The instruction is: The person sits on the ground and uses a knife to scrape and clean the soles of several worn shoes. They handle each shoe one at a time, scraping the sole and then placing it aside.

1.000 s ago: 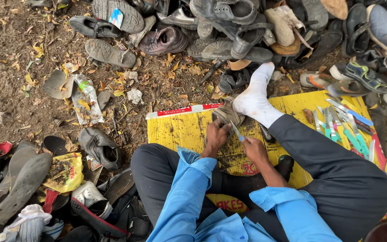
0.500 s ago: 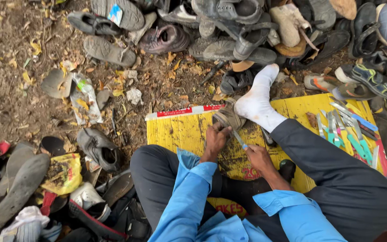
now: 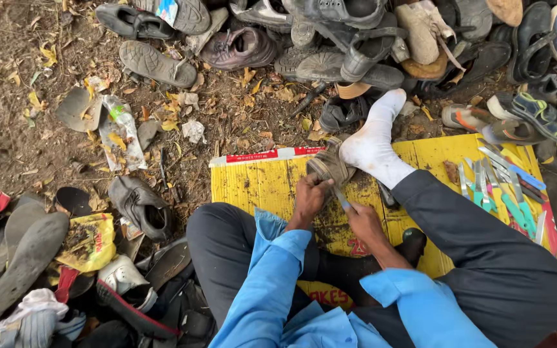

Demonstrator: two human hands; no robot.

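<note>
A: Start at the left. What lies there?

B: A heap of loose soles [image 3: 14, 258] and a yellow wrapper [image 3: 88, 241] at the near left, then a worn grey shoe [image 3: 140, 206] on the dirt, just left of the yellow mat [image 3: 253, 187].

A: And the hands?

B: The left hand [image 3: 309, 196] is closed around a grey-brown sandal [image 3: 330, 164], which stands at the far edge of the mat, pinned against the white-socked foot [image 3: 372, 145]. The right hand [image 3: 363, 222] is closed on a small blade [image 3: 343, 200], its tip touching the near end of the sandal.

A: How should that cut go, in your view?

B: I'd judge short strokes best, with the foot and left hand bracing the sandal so it cannot twist, and the left thumb out of the blade's line. The edge should run shallow along the sole rather than dig in.

A: Further right?

B: A row of knives and tools with green and blue handles [image 3: 504, 193] on the mat's right side, well apart from both hands, and a pile of old shoes [image 3: 356, 38] along the far side.
</note>
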